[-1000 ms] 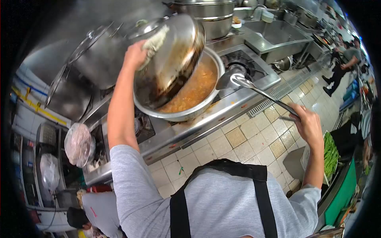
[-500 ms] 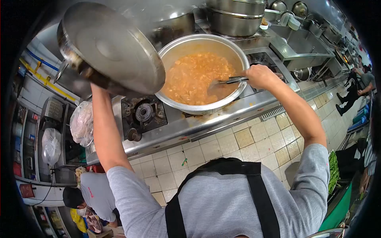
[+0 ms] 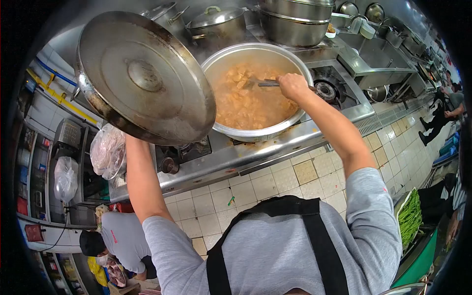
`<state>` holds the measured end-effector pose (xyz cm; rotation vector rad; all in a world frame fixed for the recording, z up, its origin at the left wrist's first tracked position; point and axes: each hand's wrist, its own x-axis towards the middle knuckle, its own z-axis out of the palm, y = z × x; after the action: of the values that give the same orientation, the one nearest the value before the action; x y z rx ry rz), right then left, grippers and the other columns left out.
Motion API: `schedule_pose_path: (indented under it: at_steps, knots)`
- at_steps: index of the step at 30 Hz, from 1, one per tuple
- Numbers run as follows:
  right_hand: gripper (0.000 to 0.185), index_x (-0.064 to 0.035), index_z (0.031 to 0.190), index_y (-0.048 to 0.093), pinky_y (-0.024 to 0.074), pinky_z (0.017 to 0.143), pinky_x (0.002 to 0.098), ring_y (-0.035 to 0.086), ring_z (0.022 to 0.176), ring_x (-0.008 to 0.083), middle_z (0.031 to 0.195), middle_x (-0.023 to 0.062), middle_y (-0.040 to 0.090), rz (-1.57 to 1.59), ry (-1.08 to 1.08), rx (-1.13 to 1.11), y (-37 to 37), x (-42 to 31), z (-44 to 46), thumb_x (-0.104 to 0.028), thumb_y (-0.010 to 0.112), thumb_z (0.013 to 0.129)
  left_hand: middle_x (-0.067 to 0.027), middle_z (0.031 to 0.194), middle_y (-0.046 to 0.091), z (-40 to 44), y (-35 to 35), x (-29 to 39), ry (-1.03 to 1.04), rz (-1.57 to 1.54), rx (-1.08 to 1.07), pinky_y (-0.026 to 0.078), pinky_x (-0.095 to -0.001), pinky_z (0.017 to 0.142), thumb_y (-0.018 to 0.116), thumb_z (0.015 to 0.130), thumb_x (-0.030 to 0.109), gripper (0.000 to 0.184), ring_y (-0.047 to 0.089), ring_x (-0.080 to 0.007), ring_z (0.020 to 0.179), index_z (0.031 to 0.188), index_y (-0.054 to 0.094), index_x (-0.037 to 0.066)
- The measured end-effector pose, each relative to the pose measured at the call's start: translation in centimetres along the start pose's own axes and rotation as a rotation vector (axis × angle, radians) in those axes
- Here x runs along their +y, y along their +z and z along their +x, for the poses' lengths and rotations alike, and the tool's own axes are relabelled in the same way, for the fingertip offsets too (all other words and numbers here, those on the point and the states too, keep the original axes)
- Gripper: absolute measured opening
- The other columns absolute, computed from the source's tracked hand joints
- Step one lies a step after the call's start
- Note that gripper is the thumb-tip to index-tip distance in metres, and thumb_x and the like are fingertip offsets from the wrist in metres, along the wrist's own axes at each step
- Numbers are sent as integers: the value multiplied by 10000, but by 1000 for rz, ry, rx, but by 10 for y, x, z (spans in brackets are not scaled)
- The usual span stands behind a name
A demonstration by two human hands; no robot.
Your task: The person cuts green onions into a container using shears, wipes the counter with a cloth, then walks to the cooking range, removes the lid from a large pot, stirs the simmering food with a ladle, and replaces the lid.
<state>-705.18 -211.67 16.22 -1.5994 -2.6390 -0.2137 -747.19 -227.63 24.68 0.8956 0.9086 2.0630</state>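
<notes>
A large round metal lid [image 3: 145,78] is raised and tilted at the left, its underside toward me. Behind it my left hand is hidden; only the forearm shows below the rim. My right hand [image 3: 295,87] is closed around the dark handle of a utensil [image 3: 268,83], over the right part of a wide metal pot [image 3: 256,133]. The utensil's head is down in the orange-brown stew [image 3: 241,101] and barely shows. Light steam hangs over the chunks of food.
Behind the pot stand a lidded pot [image 3: 216,24] and a stacked steamer [image 3: 295,29]. A burner [image 3: 327,90] lies to the right, a sink [image 3: 371,49] beyond. A plastic bag [image 3: 108,151] sits at left. A co-worker [image 3: 120,236] bends at lower left; greens [image 3: 409,216] lie right.
The lid has swung from over the pot to the left and turned its underside toward me. My right hand has brought the utensil from outside the pot into the stew, then farther in.
</notes>
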Motion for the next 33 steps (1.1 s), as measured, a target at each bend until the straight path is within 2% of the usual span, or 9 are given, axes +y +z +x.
schedule_pose_path:
  at_steps: [2,5,12,15,19,20,26,30,33]
  knots:
    - [262,-107,1047,610,523,723,417,647,868,299,901,140,664,18,70,10,3,-2,10,-100,445,844,-58,883,605,0,2,-3,-5,-2,6,504,-327,658,506,897,170,226,600,-198,761,1033,576,3]
    - [275,-103,1035,647,516,784,378,630,959,282,1026,122,651,63,153,-44,1,2,17,-141,431,870,-59,885,605,-3,3,-5,-7,6,18,505,-327,659,505,897,170,227,600,-198,763,1034,576,3]
    - [272,-106,1062,649,501,837,375,596,1040,265,1113,103,623,-92,67,-232,-48,25,-19,-101,520,823,-59,890,606,-10,4,-10,-15,23,29,505,-326,661,503,899,169,228,601,-198,766,1037,575,3]
    - [272,-95,1058,648,503,831,382,601,1029,269,1115,110,621,-130,33,-283,-61,31,-43,-96,528,814,-60,892,606,-11,4,-12,-17,27,29,505,-325,662,502,899,169,228,601,-198,768,1038,574,3]
    - [270,-77,1037,646,511,801,399,617,982,284,1038,138,641,-148,7,-279,-85,35,-74,-74,517,801,-60,894,607,-13,3,-12,-19,32,31,505,-325,664,501,900,169,229,601,-198,770,1040,574,3]
    - [295,-90,1062,631,507,800,412,615,963,306,989,158,645,-151,-10,-253,-83,42,-75,-61,517,791,-61,895,607,-12,3,-12,-19,33,30,505,-325,664,500,900,169,229,601,-198,770,1041,574,3]
    - [328,-134,1077,623,496,809,436,617,913,336,949,181,642,-69,-67,-264,-144,41,-117,-75,547,764,-61,899,607,-16,-3,-7,-8,26,37,505,-324,666,498,901,168,230,602,-198,773,1043,573,3]
    - [358,-115,1092,598,495,769,450,617,867,352,876,181,645,-72,-179,-265,-98,38,-89,-183,644,744,-62,902,607,-19,-6,-4,2,23,42,505,-324,667,497,902,168,231,602,-198,775,1045,573,3]
    - [322,-111,1073,611,503,752,436,625,861,339,879,175,649,-51,-215,-279,-66,18,-65,-128,596,752,-62,904,608,-19,-7,-1,3,22,44,505,-324,668,496,903,168,231,602,-198,776,1046,572,3]
